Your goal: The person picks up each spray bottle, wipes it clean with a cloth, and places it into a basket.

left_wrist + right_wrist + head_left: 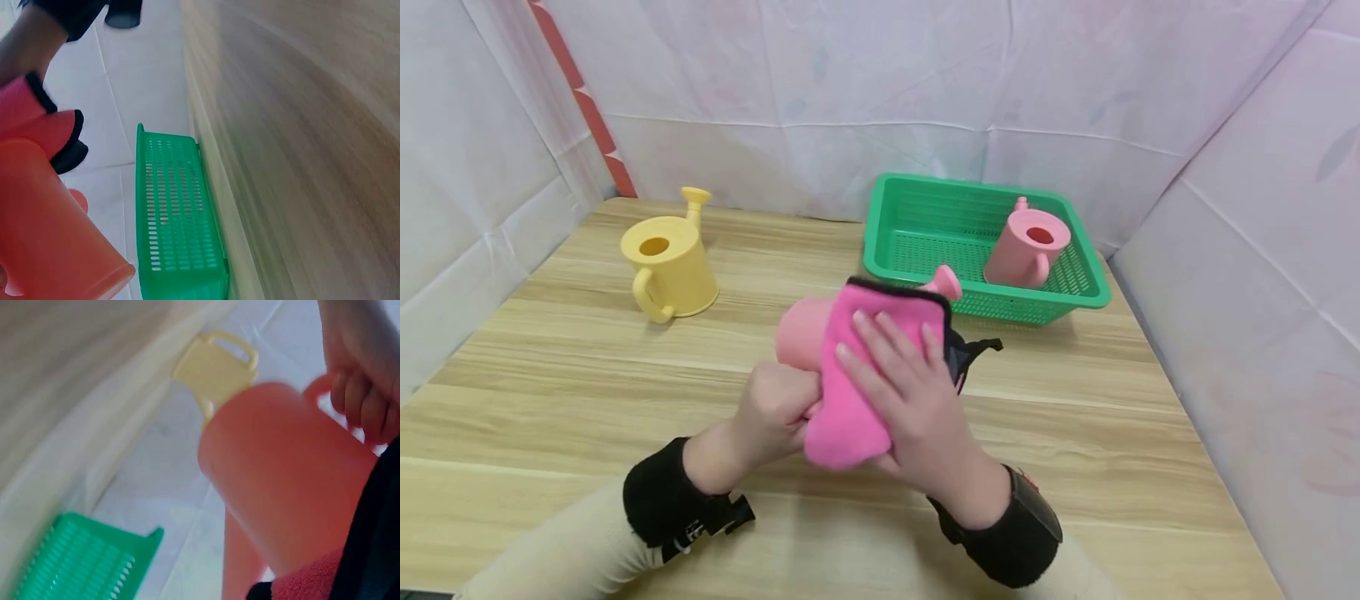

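Observation:
A pink watering can [802,335] is held tilted on its side above the table, its spout head [945,282] pointing toward the basket. My left hand [772,410] grips its handle, the fingers curled round it in the right wrist view. Over the can's top lies a bright pink cloth [848,421] with black edging. My right hand [917,408] presses flat on this cloth, fingers spread and nearly straight. In the left wrist view the can's body [56,231] hangs beside the cloth [62,134]. The can's opening is hidden beneath the cloth.
A green basket [1015,310] stands at the back right with another pink watering can [1021,254] inside. On the back left of the wooden table [550,392] stands a yellow watering can [681,271]. White patterned sheets hang behind and at both sides.

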Demonstrator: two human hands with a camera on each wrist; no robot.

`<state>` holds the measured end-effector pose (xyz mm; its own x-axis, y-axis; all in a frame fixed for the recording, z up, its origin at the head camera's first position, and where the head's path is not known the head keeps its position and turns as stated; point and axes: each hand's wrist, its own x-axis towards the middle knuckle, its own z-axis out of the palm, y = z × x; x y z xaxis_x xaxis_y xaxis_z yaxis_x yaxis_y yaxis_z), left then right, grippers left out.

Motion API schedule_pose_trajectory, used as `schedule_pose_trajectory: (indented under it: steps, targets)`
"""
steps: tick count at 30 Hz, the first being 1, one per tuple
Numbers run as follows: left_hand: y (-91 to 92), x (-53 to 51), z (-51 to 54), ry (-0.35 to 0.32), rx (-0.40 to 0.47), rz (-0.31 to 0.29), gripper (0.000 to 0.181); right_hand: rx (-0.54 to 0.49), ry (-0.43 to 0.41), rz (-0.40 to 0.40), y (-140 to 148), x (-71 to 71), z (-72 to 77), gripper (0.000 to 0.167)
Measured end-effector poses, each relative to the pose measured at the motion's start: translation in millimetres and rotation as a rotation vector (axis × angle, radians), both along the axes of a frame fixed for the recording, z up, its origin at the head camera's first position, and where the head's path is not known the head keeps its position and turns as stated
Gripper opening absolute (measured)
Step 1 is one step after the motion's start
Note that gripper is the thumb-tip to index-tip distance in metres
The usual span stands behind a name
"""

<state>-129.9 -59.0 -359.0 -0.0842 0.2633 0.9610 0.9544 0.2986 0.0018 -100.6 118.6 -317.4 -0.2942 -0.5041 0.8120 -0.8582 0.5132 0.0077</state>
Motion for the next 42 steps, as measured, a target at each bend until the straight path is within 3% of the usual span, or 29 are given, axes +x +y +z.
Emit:
schedule_pose_trajectory:
  steps: [2, 5, 8, 13, 19, 23, 26, 32, 39, 42]
  targets:
    - [2.2, 0.7, 0.6, 0.028, -0.014, 0.002, 0.037, -0.039, -0.089, -0.066, 5, -7.4, 4.5, 0.068]
    - [4.5, 2.0, 3.1, 0.04, -0.028, -0.001, 0.039, -0.117, -0.238, -0.084, 12, -17.7, 8.7, 0.061]
    - [4.7, 2.1, 3.8, 0.038, -0.036, 0.014, 0.038, -0.154, -0.284, -0.07, 14, -18.8, 5.1, 0.058]
    - [2.2, -1.7, 1.3, 0.034, -0.019, 0.029, 0.039, -0.151, -0.134, -0.066, 5, -9.1, -5.2, 0.056]
    - [-2.4, -7.4, 1.8, -0.049, 0.057, 0.025, 0.04, -0.091, 0.07, -0.023, -9, 3.4, -12.8, 0.06]
    - [-5.6, -9.0, 3.6, -0.087, 0.078, 0.026, 0.042, -0.073, 0.142, 0.009, -14, 8.2, -15.5, 0.054]
    - [-5.4, -8.5, 4.7, -0.07, 0.067, 0.027, 0.04, -0.077, 0.15, -0.009, -14, 7.1, -16.5, 0.053]
    - [-1.7, -3.6, 7.5, -0.014, 0.037, -0.009, 0.041, -0.13, 0.025, -0.062, -4, -0.5, -10.7, 0.065]
    - [1.9, 2.7, 10.9, 0.055, -0.013, 0.004, 0.039, -0.258, -0.249, -0.054, 9, -18.0, 1.2, 0.062]
    - [1.8, 3.5, 9.9, 0.032, 0.004, 0.003, 0.04, -0.244, -0.236, -0.055, 8, -17.6, -0.4, 0.061]
